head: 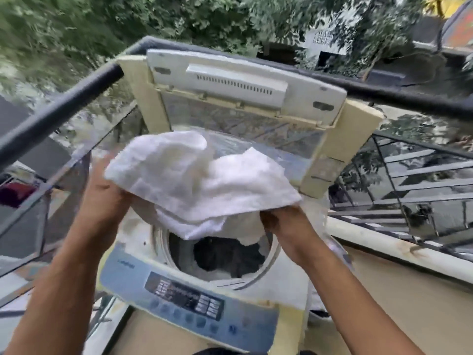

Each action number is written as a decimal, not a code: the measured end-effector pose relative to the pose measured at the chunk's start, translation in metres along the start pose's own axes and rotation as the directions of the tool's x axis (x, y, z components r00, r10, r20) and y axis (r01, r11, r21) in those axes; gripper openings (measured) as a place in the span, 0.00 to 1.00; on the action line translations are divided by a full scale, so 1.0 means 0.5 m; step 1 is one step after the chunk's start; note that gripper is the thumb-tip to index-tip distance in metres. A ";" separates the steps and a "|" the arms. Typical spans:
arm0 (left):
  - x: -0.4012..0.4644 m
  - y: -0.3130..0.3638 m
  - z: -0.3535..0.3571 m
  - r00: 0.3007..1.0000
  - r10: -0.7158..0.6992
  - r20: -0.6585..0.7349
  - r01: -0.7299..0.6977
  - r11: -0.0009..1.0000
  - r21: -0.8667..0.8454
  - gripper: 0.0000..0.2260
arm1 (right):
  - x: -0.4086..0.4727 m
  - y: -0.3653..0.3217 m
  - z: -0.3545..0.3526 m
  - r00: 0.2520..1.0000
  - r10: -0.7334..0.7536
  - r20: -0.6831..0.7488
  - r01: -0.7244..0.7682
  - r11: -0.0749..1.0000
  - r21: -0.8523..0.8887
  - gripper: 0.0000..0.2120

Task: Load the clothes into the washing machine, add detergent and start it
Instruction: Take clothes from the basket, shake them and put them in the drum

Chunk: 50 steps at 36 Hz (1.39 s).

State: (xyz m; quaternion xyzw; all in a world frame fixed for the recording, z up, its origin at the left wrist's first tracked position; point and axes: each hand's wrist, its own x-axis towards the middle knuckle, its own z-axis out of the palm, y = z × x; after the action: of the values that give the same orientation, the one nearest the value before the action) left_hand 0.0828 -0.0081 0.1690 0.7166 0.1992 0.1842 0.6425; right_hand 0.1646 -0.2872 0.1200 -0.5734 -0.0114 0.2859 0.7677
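Left hand (106,193) is gripping the towel's (197,180) left edge | right hand (286,221) is pinching its near right edge | towel is hanging bunched over the open washer (143,275) drum, dark clothes (225,254) lying inside | lid (245,83) is standing raised

Railing (58,111): dark metal bar running from the left edge up and behind, then off to the right.
Trees (179,19): dense green leaves filling the top, blurred.
Building (325,44): pale wall seen through the leaves, upper right.
Grille (409,180): dark metal bars on the right, below the railing.
Ledge (399,247): pale low wall beneath the grille.
Red cloth (15,193): dark red patch at the far left, below the railing.
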 end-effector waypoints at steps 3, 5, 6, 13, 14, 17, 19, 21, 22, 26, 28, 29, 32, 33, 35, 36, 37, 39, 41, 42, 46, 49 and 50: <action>-0.018 -0.024 0.020 0.988 0.048 0.145 -0.067 0.990 0.127 0.18 | 0.034 0.064 0.013 0.968 0.226 -0.107 -0.248 0.925 -0.287 0.10; -0.008 -0.094 0.014 0.985 -0.048 0.166 0.013 0.978 0.207 0.24 | 0.065 0.129 0.009 0.974 0.203 -0.104 -0.222 0.745 -0.628 0.10; -0.007 -0.125 0.019 0.974 -0.118 0.193 0.061 0.959 0.278 0.27 | 0.075 0.156 0.008 0.972 0.217 -0.087 -0.205 0.613 -0.763 0.09; -0.013 -0.317 0.041 0.711 -0.595 0.373 0.044 0.568 0.822 0.22 | 0.071 0.264 0.017 0.830 0.546 -0.112 -0.203 0.108 -0.973 0.20; -0.016 -0.329 0.043 0.698 -0.610 0.375 0.021 0.541 0.841 0.19 | 0.067 0.271 0.016 0.828 0.549 -0.112 -0.198 0.100 -0.975 0.21; -0.022 -0.341 0.051 0.693 -0.612 0.382 0.002 0.531 0.847 0.18 | 0.054 0.283 0.005 0.859 0.495 -0.133 -0.237 0.155 -0.959 0.17; -0.022 -0.342 0.061 0.704 -0.593 0.391 0.037 0.581 0.813 0.14 | 0.037 0.278 -0.007 0.903 0.405 -0.142 -0.252 0.232 -0.939 0.15; -0.021 -0.337 0.076 0.704 -0.565 0.431 0.035 0.633 0.773 0.10 | 0.016 0.267 -0.025 0.936 0.320 -0.148 -0.250 0.308 -0.918 0.13; -0.020 -0.332 0.087 0.701 -0.550 0.453 0.022 0.652 0.758 0.09 | 0.006 0.263 -0.038 0.947 0.284 -0.149 -0.246 0.346 -0.905 0.13; -0.019 -0.296 0.155 0.688 -0.481 0.544 -0.025 0.733 0.679 0.09 | -0.041 0.236 -0.090 0.967 0.155 -0.202 -0.254 0.517 -0.817 0.12; -0.024 -0.271 0.200 0.687 -0.438 0.580 -0.025 0.784 0.621 0.09 | -0.069 0.220 -0.118 0.967 0.067 -0.246 -0.235 0.605 -0.761 0.10; -0.029 -0.255 0.225 0.687 -0.418 0.595 -0.027 0.803 0.595 0.10 | -0.083 0.212 -0.134 0.962 0.027 -0.271 -0.227 0.633 -0.740 0.10; -0.053 -0.210 0.302 0.640 -0.368 0.675 -0.058 0.852 0.520 0.12 | -0.128 0.191 -0.189 0.927 -0.037 -0.374 -0.235 0.720 -0.653 0.09; -0.061 -0.198 0.330 0.621 -0.357 0.697 -0.079 0.857 0.509 0.12 | -0.142 0.187 -0.212 0.911 -0.043 -0.409 -0.249 0.735 -0.631 0.08; -0.079 -0.182 0.384 0.584 -0.355 0.730 -0.106 0.858 0.502 0.11 | -0.169 0.185 -0.264 0.887 -0.048 -0.460 -0.275 0.744 -0.609 0.07; -0.089 -0.173 0.411 0.567 -0.360 0.741 -0.099 0.863 0.495 0.10 | -0.180 0.183 -0.291 0.878 -0.053 -0.476 -0.281 0.748 -0.601 0.07; -0.100 -0.168 0.438 0.558 -0.364 0.745 -0.086 0.868 0.488 0.10 | -0.191 0.185 -0.319 0.870 -0.059 -0.490 -0.285 0.751 -0.596 0.07; -0.123 -0.167 0.496 0.545 -0.369 0.752 -0.088 0.868 0.489 0.09 | -0.208 0.192 -0.377 0.857 -0.057 -0.512 -0.299 0.754 -0.585 0.08; -0.148 -0.173 0.554 0.531 -0.376 0.759 -0.105 0.860 0.499 0.09 | -0.217 0.210 -0.439 0.842 -0.041 -0.537 -0.333 0.743 -0.580 0.09; -0.159 -0.180 0.582 0.530 -0.381 0.757 -0.101 0.858 0.503 0.09 | -0.218 0.223 -0.471 0.837 -0.027 -0.546 -0.354 0.735 -0.578 0.10; -0.199 -0.233 0.691 0.513 -0.427 0.744 -0.088 0.836 0.541 0.09 | -0.207 0.297 -0.598 0.836 0.029 -0.547 -0.417 0.681 -0.601 0.10; -0.231 -0.295 0.767 0.492 -0.475 0.730 -0.073 0.813 0.578 0.08 | -0.183 0.370 -0.685 0.839 0.094 -0.535 -0.482 0.586 -0.652 0.08; -0.243 -0.322 0.790 0.489 -0.495 0.719 -0.068 0.800 0.597 0.08 | -0.171 0.397 -0.713 0.840 0.120 -0.529 -0.502 0.541 -0.675 0.08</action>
State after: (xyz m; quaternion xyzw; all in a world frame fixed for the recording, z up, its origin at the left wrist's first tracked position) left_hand 0.1768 -0.3910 -0.0341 0.8318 -0.0046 -0.3416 0.4375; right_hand 0.1316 -0.6018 -0.1512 -0.8917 0.1340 0.2549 0.3493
